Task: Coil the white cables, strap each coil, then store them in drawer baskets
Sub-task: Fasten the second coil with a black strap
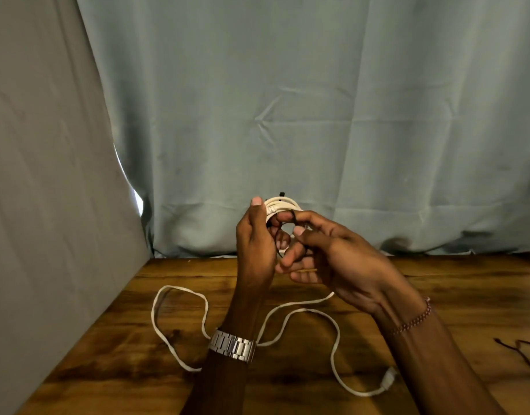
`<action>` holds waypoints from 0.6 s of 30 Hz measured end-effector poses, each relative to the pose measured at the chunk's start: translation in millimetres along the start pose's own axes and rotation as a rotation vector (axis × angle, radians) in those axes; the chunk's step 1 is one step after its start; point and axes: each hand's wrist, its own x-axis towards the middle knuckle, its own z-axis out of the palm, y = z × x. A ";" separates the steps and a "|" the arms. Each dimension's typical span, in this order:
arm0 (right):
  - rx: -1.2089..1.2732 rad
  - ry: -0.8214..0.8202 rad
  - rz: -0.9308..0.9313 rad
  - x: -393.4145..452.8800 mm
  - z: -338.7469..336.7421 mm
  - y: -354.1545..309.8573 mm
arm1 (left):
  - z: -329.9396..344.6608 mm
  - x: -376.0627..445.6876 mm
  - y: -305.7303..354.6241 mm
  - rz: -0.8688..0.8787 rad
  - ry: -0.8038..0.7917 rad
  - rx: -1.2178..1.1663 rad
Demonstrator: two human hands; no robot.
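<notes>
My left hand (255,244) holds a small coil of white cable (283,204) upright above the table, with the thumb along its left side and the fingers through the loop. My right hand (326,250) meets it from the right and pinches a thin dark strap (294,217) at the coil's rim. One end of the strap sticks up above the coil. A second white cable (287,317) lies loose on the wooden table (108,348) under my wrists, with its plug (388,380) at the lower right. My hands hide most of the coil.
A grey-green curtain (317,100) hangs close behind the table's far edge. A grey fabric wall (42,190) closes off the left side. Thin dark straps (524,350) lie at the table's right edge.
</notes>
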 end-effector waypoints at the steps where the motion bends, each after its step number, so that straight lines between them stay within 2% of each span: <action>1: 0.038 -0.016 0.018 -0.9 0.6 -1.1 | 0.7 -0.2 0.8 0.000 0.003 -0.007; 6: 0.180 -0.046 0.064 -2.5 0.5 -3.0 | 2.6 -1.9 3.0 0.004 -0.009 -0.013; 18: 0.101 0.021 0.130 9.6 -0.8 9.2 | -3.2 5.4 -14.1 -0.061 -0.001 0.123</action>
